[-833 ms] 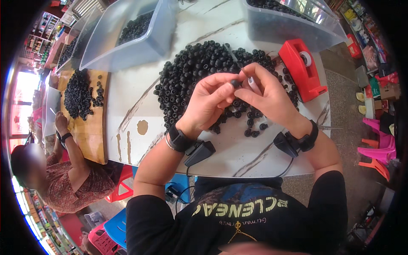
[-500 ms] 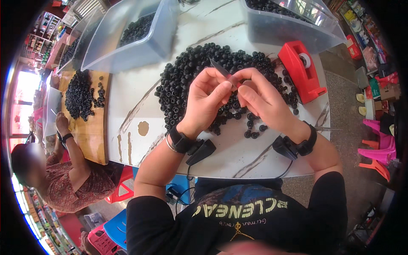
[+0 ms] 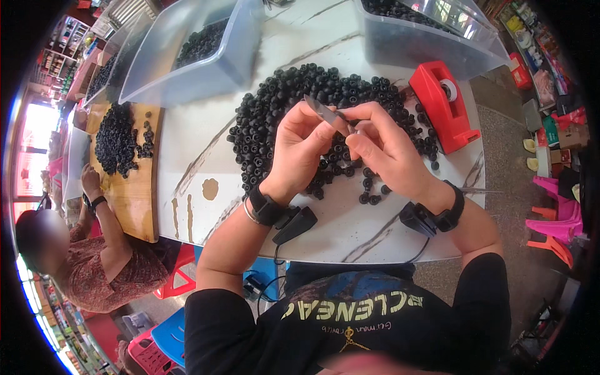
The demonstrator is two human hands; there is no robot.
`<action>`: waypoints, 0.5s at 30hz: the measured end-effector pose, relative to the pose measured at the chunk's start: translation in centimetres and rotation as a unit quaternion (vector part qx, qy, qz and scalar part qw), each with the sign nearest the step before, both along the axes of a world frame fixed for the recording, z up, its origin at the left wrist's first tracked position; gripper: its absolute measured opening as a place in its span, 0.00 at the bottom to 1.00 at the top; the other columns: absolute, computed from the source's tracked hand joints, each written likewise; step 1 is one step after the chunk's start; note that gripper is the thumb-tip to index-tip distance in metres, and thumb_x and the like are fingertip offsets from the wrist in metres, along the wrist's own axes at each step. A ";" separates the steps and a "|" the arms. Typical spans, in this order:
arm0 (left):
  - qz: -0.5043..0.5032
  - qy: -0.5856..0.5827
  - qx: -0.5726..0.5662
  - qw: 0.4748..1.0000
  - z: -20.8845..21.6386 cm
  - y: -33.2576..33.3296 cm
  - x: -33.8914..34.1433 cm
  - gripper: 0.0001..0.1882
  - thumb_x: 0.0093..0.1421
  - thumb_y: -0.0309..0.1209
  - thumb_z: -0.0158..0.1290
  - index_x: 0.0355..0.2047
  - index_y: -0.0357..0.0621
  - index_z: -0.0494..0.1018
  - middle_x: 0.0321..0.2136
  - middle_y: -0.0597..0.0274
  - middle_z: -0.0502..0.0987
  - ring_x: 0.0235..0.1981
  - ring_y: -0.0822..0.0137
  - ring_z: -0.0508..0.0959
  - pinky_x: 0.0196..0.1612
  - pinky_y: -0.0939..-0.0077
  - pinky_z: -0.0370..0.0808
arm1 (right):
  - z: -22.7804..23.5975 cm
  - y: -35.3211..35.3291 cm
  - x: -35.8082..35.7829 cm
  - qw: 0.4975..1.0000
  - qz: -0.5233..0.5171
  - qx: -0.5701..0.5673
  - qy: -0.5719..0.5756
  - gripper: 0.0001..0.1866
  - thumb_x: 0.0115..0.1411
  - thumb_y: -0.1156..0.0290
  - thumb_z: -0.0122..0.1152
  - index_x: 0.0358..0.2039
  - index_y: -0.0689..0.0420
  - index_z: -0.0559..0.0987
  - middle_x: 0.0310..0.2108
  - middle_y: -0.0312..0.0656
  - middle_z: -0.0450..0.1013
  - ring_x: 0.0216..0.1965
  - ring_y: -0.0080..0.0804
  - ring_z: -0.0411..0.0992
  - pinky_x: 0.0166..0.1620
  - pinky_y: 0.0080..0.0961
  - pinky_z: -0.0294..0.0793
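A small knife (image 3: 324,112) is pinched in the fingers of my right hand (image 3: 390,147), its grey blade angled up toward the far left. The fingers cover its handle. Close against the blade, my left hand (image 3: 301,147) is closed with thumb and forefinger pressed together. Whatever lies in that pinch is hidden. Both hands are over the near part of a wide heap of small black round parts with holes (image 3: 259,131), spread across the white marbled table (image 3: 206,150).
Beyond the heap stand translucent plastic bins (image 3: 234,65) with more black parts. A red tape dispenser (image 3: 440,106) sits at the right edge. On the left, a person (image 3: 103,262) works at a wooden board (image 3: 137,206) bearing another black pile.
The blade has turned to show more of its flat side and has shifted slightly nearer. My right fingers have shifted around it; the left hand stays almost in place.
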State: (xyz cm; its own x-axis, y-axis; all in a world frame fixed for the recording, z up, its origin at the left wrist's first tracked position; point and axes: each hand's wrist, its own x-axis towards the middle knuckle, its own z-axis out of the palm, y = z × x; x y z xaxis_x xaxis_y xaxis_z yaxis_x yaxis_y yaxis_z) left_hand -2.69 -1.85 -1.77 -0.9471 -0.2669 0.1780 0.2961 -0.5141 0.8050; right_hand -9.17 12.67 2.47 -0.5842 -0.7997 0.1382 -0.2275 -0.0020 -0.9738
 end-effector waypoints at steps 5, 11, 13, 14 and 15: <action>-0.004 0.007 -0.004 1.000 -0.2 0.0 -0.1 0.04 0.56 0.28 0.50 0.31 0.44 0.67 0.27 0.66 0.75 0.21 0.84 0.65 0.20 0.91 0.58 | 0.4 0.1 0.1 1.000 0.005 0.015 -0.024 0.13 0.58 0.69 0.50 0.43 0.58 0.64 0.20 0.33 0.66 0.22 0.15 0.65 0.26 0.14 0.63; 0.008 -0.001 0.018 1.000 -0.6 0.1 -0.2 0.04 0.55 0.27 0.51 0.29 0.44 0.67 0.27 0.66 0.74 0.20 0.84 0.65 0.20 0.92 0.58 | -0.3 0.1 -0.1 0.997 0.030 -0.031 -0.069 0.11 0.59 0.69 0.48 0.41 0.58 0.65 0.22 0.31 0.63 0.24 0.14 0.63 0.27 0.13 0.63; -0.002 0.027 0.014 1.000 -0.9 -0.1 -0.3 0.03 0.55 0.26 0.51 0.29 0.44 0.67 0.27 0.65 0.75 0.19 0.84 0.64 0.19 0.91 0.57 | -0.2 0.1 -0.1 0.997 0.023 -0.012 -0.075 0.11 0.59 0.69 0.48 0.41 0.59 0.65 0.22 0.31 0.62 0.24 0.14 0.62 0.27 0.13 0.63; -0.002 0.027 0.013 1.000 -0.8 -0.2 -0.2 0.03 0.55 0.26 0.51 0.29 0.44 0.67 0.27 0.65 0.75 0.19 0.84 0.64 0.19 0.91 0.57 | -0.2 0.1 -0.1 0.997 0.023 -0.013 -0.075 0.11 0.59 0.69 0.48 0.41 0.59 0.65 0.22 0.31 0.62 0.24 0.14 0.62 0.27 0.13 0.63; -0.027 0.020 0.023 0.999 -0.4 -0.3 -0.1 0.03 0.55 0.26 0.50 0.29 0.44 0.67 0.27 0.64 0.75 0.18 0.84 0.64 0.18 0.91 0.57 | -0.2 0.1 -0.1 0.997 0.025 -0.016 -0.078 0.11 0.59 0.69 0.48 0.41 0.58 0.65 0.22 0.31 0.62 0.22 0.13 0.61 0.25 0.12 0.61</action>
State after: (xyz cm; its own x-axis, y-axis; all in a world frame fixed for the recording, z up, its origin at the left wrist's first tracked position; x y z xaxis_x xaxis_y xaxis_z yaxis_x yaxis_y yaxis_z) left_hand -2.79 -2.17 -2.21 -0.9528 -0.2243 0.2047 0.2984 -0.5668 0.7679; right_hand -9.31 12.80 2.30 -0.5599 -0.8252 0.0744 -0.0727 -0.0405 -0.9965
